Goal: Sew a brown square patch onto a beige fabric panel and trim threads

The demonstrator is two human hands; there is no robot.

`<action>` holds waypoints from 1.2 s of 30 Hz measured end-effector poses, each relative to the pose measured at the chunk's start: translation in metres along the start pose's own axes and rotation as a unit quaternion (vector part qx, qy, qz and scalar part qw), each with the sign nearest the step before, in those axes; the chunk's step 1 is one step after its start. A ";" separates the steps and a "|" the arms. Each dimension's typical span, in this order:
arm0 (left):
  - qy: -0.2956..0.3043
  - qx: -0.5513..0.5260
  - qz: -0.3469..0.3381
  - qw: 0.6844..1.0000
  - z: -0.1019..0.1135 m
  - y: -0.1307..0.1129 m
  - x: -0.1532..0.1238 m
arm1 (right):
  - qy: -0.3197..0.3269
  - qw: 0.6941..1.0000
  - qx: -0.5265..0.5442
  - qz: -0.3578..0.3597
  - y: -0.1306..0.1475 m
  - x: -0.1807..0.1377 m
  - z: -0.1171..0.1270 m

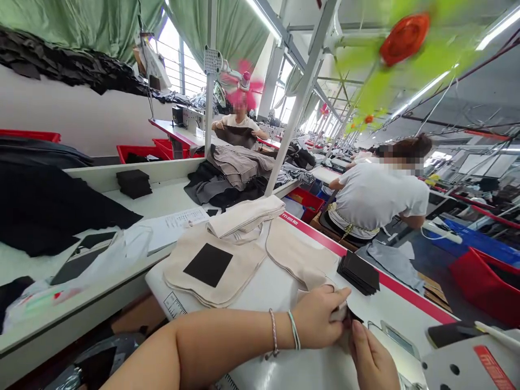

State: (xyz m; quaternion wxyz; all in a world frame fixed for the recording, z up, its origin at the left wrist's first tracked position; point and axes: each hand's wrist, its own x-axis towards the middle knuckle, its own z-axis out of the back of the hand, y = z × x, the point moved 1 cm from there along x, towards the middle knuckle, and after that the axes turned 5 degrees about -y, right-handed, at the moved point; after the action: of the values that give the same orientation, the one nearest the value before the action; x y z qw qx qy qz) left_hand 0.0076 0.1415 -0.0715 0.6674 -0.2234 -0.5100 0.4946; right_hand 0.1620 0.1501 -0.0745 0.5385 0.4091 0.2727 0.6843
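Observation:
My left hand reaches across the white sewing table and pinches the edge of a beige fabric piece together with a small dark patch. My right hand meets it from below, fingers closed on the same dark patch. Two thin bracelets circle my left wrist. A stack of beige pocket pieces with a black square patch on top lies to the left. Folded beige fabric sits behind it. A pile of black patches rests to the right of my hands.
The sewing machine's base is at the lower right. A paper sheet, a tablet and black cloth lie on the left bench. One person in a white shirt sits ahead with their back to me; another works farther back. Red bins stand around.

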 end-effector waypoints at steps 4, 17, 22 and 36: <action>0.001 -0.027 0.029 0.999 -0.001 0.000 0.001 | 0.009 1.000 -0.005 -0.028 0.000 -0.001 -0.002; -0.006 -0.048 0.135 0.990 0.011 0.001 0.007 | -0.013 0.997 -0.055 0.054 -0.010 0.008 0.004; 0.026 -0.067 0.127 0.989 0.003 -0.003 0.001 | -0.132 0.988 -0.078 0.033 -0.005 0.007 0.008; -0.002 -0.094 0.118 0.988 0.007 -0.005 -0.002 | -0.048 0.998 0.036 0.021 0.010 -0.004 0.003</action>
State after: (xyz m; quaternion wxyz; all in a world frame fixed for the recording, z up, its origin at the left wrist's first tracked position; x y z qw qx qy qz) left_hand 0.0034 0.1360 -0.0653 0.5792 -0.3432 -0.5256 0.5201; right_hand 0.1594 0.1434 -0.0662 0.5217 0.4659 0.2623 0.6648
